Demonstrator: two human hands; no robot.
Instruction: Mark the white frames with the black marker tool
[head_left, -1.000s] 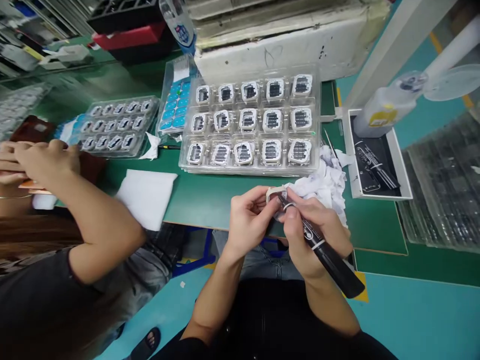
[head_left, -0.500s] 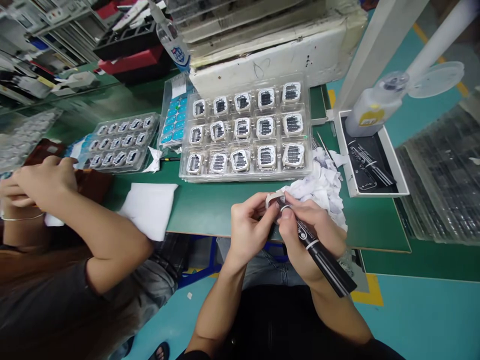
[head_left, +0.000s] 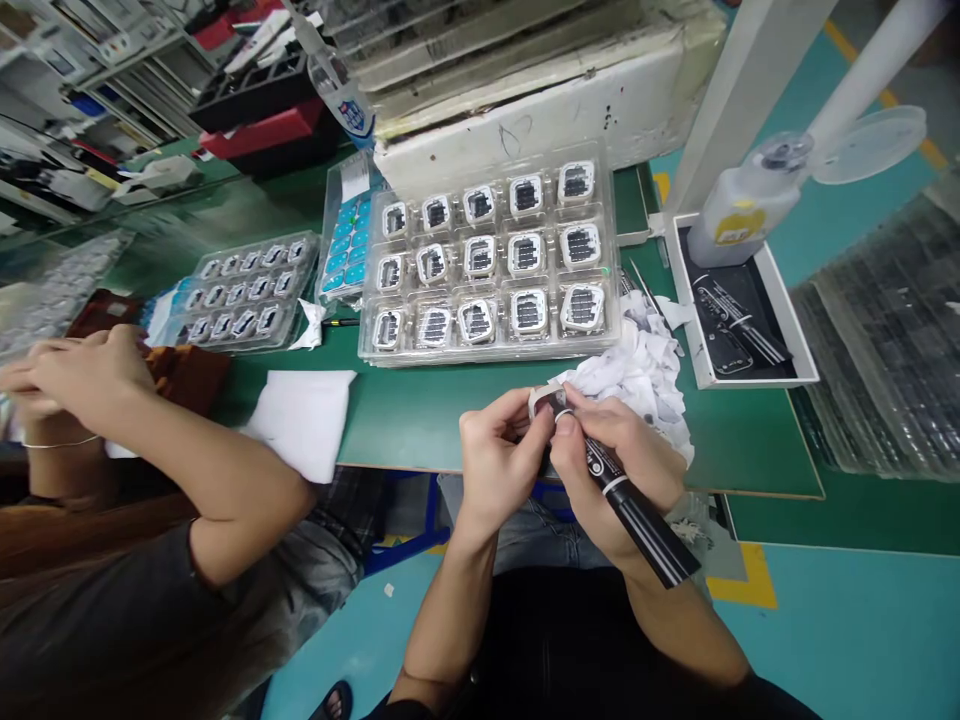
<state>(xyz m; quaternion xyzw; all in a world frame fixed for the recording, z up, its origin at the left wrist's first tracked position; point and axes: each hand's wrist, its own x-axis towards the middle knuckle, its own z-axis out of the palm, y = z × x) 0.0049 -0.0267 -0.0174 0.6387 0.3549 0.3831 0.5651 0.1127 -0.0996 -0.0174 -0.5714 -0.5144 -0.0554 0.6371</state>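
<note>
My left hand (head_left: 499,455) pinches a small white-framed part (head_left: 546,400) just over the table's near edge. My right hand (head_left: 615,470) grips a black marker pen (head_left: 634,510) with its tip pressed against that part. Both hands meet in front of a clear plastic tray (head_left: 491,350) that holds several of the same white-framed parts in rows. A heap of crumpled white wipes (head_left: 637,375) lies right behind my right hand.
A co-worker's arm (head_left: 187,450) and hands (head_left: 67,375) work at the left beside a second clear tray (head_left: 240,295) and a folded white cloth (head_left: 300,420). A white box (head_left: 742,320) with a bottle (head_left: 739,210) stands at the right. Stacked clear trays (head_left: 885,350) fill the far right.
My hands keep the same hold on the part and marker, barely shifting. The view has tilted slightly. The co-worker's hands have moved a little at the left.
</note>
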